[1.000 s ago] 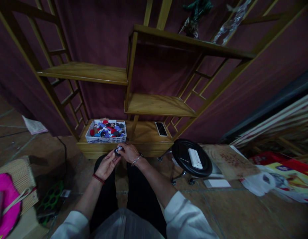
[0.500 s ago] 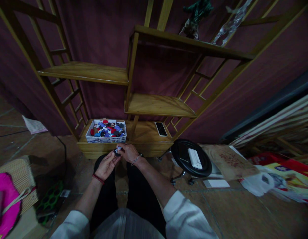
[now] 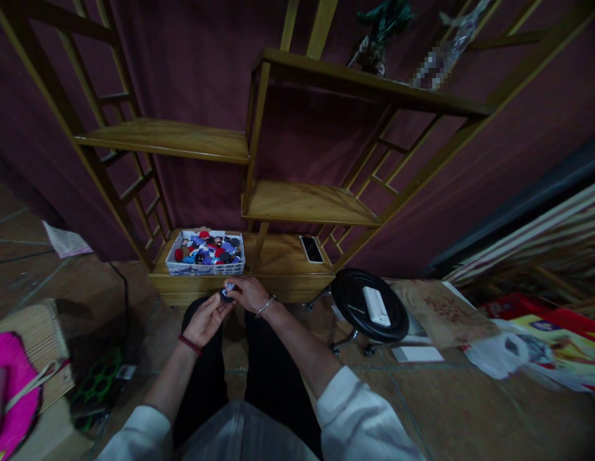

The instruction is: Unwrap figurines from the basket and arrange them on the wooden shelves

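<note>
A small dark-and-pale figurine [image 3: 227, 293] is pinched between the fingertips of both my hands, just in front of the low shelf. My left hand [image 3: 207, 320] grips it from below and left, a red bead bracelet on its wrist. From the right, my right hand [image 3: 250, 294] has its fingers closed on the paler upper part; a metal bangle sits on that wrist. Fingers cover part of the piece, so its details are too small to tell. Beyond my hands, a white patterned box [image 3: 205, 270] holds many little pieces in red, blue, purple and black.
The box stands on the bottom board of a wooden shelf unit [image 3: 292, 285], with a phone [image 3: 310, 249] farther right. A black wheeled stool [image 3: 345, 301] carries a white box [image 3: 376, 306]. Plastic bags [image 3: 499, 352] lie right; a pink cushion [image 3: 13, 378] is left.
Both hands stay in nearly the same place, still holding the figurine. The view has shifted very slightly; the box, phone and stool have not moved.
</note>
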A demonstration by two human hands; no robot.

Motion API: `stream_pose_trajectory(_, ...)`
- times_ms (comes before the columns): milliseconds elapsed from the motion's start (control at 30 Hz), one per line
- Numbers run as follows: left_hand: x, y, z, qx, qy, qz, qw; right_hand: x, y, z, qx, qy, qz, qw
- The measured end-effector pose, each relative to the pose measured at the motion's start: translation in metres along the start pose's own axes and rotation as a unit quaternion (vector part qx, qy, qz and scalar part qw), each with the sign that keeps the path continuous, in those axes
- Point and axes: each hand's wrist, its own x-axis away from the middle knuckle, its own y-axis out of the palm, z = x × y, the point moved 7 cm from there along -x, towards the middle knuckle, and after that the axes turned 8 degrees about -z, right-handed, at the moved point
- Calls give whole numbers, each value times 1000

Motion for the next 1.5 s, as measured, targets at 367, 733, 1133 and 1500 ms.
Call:
stream_pose_trajectory(367, 1, -1, 2, -6, -3, 5, 1000, -2, 0, -4, 0, -33, 2, 999)
stream_pose_trajectory(733, 1, -2, 2, -3, 4, -9, 1000, -5, 3, -4, 6, -51, 4, 999)
stream_pose_trajectory(1133, 2, -3, 2, -5, 0, 2, 1000, -5, 4, -4, 7, -59, -2, 998)
stream_pose_trajectory(1500, 2, -1, 3, -9, 1, -12, 1000, -6, 7, -2, 13, -67, -8, 998)
